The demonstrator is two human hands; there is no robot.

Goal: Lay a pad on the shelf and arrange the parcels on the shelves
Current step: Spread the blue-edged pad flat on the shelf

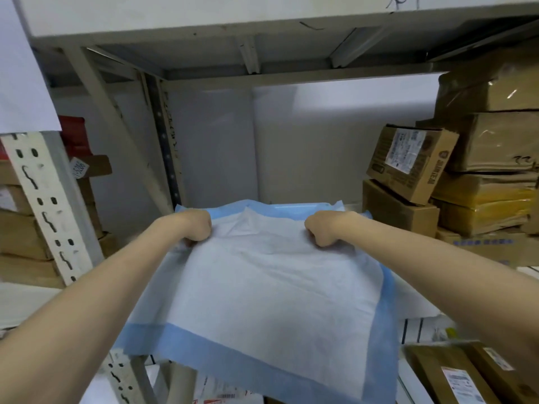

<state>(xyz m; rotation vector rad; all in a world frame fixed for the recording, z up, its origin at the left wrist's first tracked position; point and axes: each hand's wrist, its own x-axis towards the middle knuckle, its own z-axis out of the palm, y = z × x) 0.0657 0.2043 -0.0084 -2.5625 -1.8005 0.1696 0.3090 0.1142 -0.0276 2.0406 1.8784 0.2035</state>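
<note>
Between a slotted white upright (43, 205) on the left and a stack of cardboard cartons (493, 158) on the right, a person's two bare arms reach forward into an open bay of the metal shelving (204, 23). Both hands hold one disposable pad (271, 290), white in the middle with a blue border, spread out between the arms. The left hand (196, 227) is knuckles-up with its fingers curled under, bunching the pad near its far left edge; the right hand (323, 228) grips the same way near the far right corner. The pad's far edge is rumpled and partly folded back between the hands, close to the pale back panel (262, 141) of the bay. Its near blue edge hangs down towards the camera, past the front of the bay. Whether the pad's underside touches the shelf board cannot be told, since the pad hides it. A smaller carton with a printed label (411, 164) leans tilted against the right stack. More brown boxes (20, 234) sit beyond the upright on the left, with a red box (74, 135) above them. At the lower right lies a flat brown parcel (455, 374) with a white shipping label.
</note>
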